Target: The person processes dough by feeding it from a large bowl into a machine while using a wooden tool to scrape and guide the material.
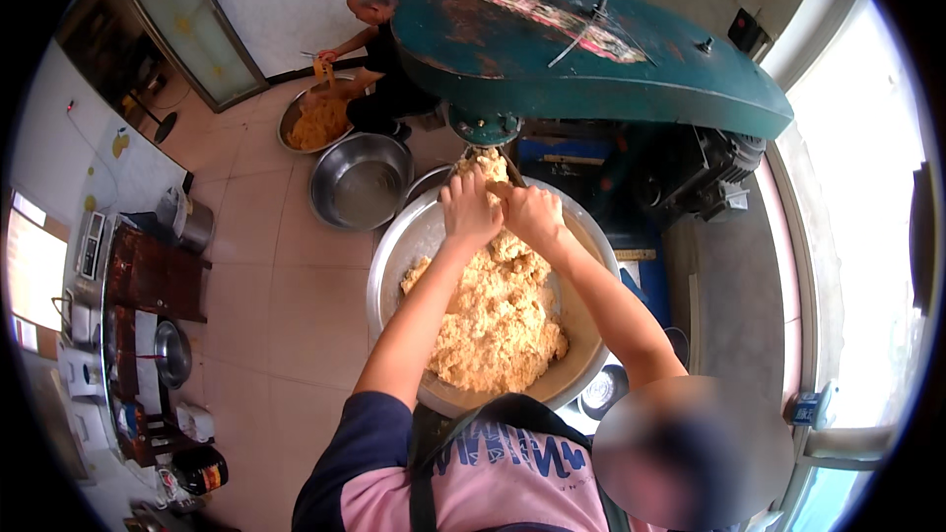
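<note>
A wide metal basin in front of me holds a heap of crumbly yellowish dough. More of this dough sits in the feed opening under the green machine, at the basin's far rim. My left hand lies on the dough at that opening, fingers stretched out and slightly apart. Just beside it, my right hand is closed at the opening's right side. What its fingers grip, if anything, is hidden. Both forearms reach across the basin.
The large green machine housing overhangs the far side, with a dark motor at right. An empty metal basin stands on the floor at left. Beyond it a seated person handles orange strands in a bowl. A cluttered counter lines the left.
</note>
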Motion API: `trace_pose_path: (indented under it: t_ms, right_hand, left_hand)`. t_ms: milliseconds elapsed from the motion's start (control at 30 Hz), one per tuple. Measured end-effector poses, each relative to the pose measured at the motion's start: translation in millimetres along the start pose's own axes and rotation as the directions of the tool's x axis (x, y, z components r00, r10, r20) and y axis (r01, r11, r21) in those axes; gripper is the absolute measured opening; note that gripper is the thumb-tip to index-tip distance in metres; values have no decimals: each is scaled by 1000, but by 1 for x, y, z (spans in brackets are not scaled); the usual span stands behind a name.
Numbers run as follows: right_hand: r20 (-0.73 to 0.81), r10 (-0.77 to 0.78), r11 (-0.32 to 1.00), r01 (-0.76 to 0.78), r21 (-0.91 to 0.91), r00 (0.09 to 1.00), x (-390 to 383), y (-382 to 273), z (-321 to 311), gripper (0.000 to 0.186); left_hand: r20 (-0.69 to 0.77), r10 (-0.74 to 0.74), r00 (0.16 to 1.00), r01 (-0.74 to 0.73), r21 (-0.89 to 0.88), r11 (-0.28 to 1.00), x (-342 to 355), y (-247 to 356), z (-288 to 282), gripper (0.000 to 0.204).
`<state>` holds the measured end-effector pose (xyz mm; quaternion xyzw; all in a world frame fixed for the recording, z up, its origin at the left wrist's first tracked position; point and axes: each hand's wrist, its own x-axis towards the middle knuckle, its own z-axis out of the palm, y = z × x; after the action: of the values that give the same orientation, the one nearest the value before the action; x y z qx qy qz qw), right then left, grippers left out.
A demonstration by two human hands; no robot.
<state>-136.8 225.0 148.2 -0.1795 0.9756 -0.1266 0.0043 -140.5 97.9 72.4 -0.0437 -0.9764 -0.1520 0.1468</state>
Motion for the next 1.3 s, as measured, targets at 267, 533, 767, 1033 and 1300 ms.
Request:
trace_pose_path:
  t_ms: [267,533,767,1033,1300]
  right_hand:
    - [27,92,977,-85,-195,995,74,5,26,20]
    - [17,-48,953,50,-298,999,40,-14,11,19]
    - [-15,55,949,-57,-309,998,68,-6,40,14]
    - [-54,175,982,-178,-57,983,89,0,58,28]
    - [27,123,948,-109,-299,992,51,-17,27,22]
  left_hand:
    - [118,147,982,-165,158,974,-12,11,3,85]
    - [204,102,974,-138,171,976,-18,2,1,89]
    - [194,127,973,-156,142,978,-20,10,-1,80]
    - [93,149,984,-161,147,976,-40,-4,-1,75]
    - [105,121,987,-134,134,982,-47,-4,3,63]
